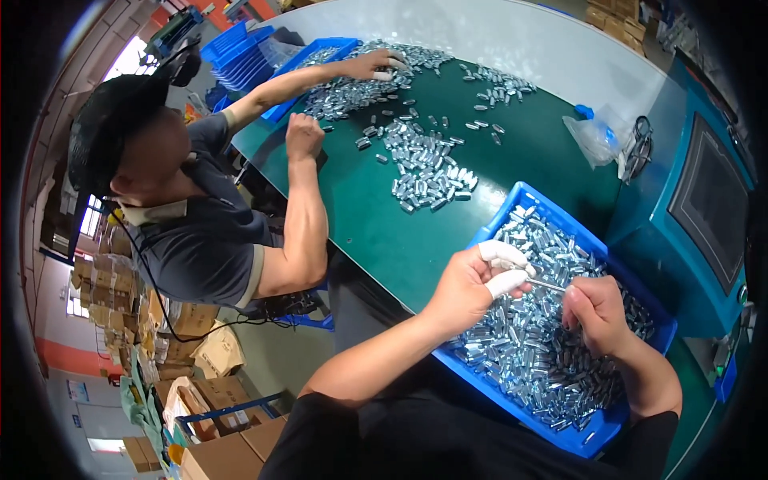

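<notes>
Over a blue crate [632, 296] full of small shiny metal sleeve-like parts [544, 360], my two hands work close together. White finger covers wrap the thumb and forefinger of my left hand [472, 284], which are pinched together; what lies between them is mostly hidden. My right hand [598, 316] is closed in a fist around a thin metal rod [548, 285]. The rod's far end reaches the left fingertips.
At left a seated co-worker [216, 208] reaches over the green table [376, 240] to a pile of metal parts [352, 92]. Another heap [428, 164] lies mid-table. A teal machine [680, 216] stands right, beside a plastic bag [592, 136] and scissors [638, 148].
</notes>
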`<state>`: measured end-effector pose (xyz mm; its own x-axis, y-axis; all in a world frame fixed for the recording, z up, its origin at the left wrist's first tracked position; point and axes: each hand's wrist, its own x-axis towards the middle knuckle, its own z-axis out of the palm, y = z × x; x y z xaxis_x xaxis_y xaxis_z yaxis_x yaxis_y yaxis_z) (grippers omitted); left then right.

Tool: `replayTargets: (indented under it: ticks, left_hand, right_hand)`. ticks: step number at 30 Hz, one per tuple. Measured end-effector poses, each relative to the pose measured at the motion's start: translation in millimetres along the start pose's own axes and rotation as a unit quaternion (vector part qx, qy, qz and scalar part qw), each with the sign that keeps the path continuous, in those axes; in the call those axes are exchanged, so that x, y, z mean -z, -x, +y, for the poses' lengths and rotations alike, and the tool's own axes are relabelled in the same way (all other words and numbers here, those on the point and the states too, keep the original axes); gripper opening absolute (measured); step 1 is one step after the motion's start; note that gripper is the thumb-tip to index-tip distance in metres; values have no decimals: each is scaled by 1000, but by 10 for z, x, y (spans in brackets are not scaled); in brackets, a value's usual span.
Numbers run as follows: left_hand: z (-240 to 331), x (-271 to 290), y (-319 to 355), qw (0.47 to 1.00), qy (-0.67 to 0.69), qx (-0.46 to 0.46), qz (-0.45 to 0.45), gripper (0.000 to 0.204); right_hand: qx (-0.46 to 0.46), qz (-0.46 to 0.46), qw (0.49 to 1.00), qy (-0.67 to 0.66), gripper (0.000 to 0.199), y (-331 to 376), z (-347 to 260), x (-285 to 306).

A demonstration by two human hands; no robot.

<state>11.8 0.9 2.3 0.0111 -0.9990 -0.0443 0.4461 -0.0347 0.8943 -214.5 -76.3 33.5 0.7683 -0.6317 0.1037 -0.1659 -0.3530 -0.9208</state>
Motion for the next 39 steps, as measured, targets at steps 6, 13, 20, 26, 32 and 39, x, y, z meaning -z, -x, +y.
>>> replayTargets:
  ticks: [6, 13, 20, 26, 32, 39]
  left_hand:
    - [-38, -53, -7, 995, -81, -42, -31, 14]
    - [-96, -42, 14, 995, -68, 42, -53, 11]
    - [-140, -33, 15, 995, -43, 41, -79, 13]
    - [-126, -87, 41, 991, -115, -43, -59, 16]
    - [-70, -90, 81, 969, -215, -112, -46, 14]
    - [-183, -128, 27, 997, -26, 9, -70, 11]
  right_hand:
    - [-16, -4, 1000, 10, 37, -4, 17, -18]
    - [8, -8, 998, 62, 33, 14, 86, -90]
    - [147, 10, 964, 223, 19, 31, 195, -95]
    - [88, 11, 984, 152, 27, 92, 210, -117]
    - [41, 21, 994, 100, 33, 116, 197, -171]
    - [174, 71, 954, 233, 27, 77, 121, -162]
